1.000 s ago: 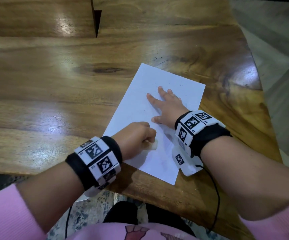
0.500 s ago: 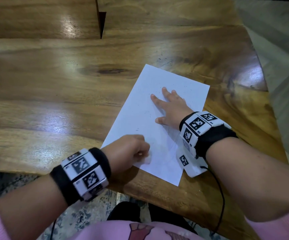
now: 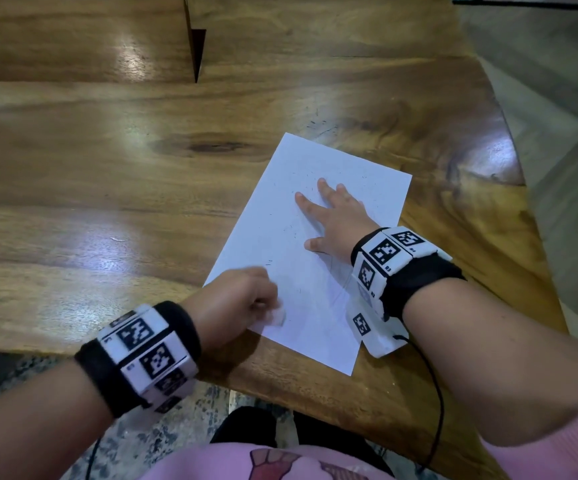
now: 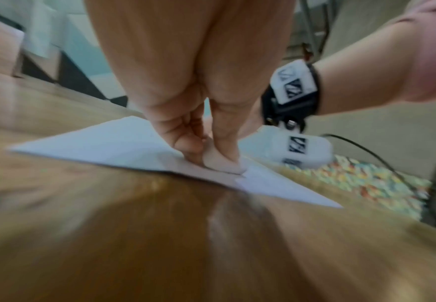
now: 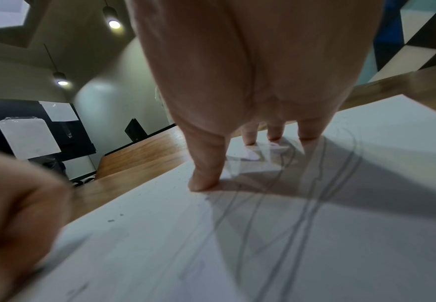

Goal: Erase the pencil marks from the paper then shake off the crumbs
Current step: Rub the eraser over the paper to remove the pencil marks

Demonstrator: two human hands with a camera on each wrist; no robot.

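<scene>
Meanwhile, the left hand (image 3: 233, 299) pinches a blurred white eraser (image 3: 278, 317) against the white paper sheet (image 3: 280, 233); the right hand (image 3: 336, 218) presses flat, fingers spread, hiding some pencil marks (image 5: 302, 214).

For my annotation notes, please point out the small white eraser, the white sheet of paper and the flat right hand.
small white eraser (image 3: 278, 317), head view, its exposed end.
white sheet of paper (image 3: 280, 220), head view, bare middle.
flat right hand (image 3: 341, 221), head view, back of hand.

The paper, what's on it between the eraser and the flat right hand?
Only paper with faint pencil lines and dark crumbs; head and right wrist views show it.
</scene>
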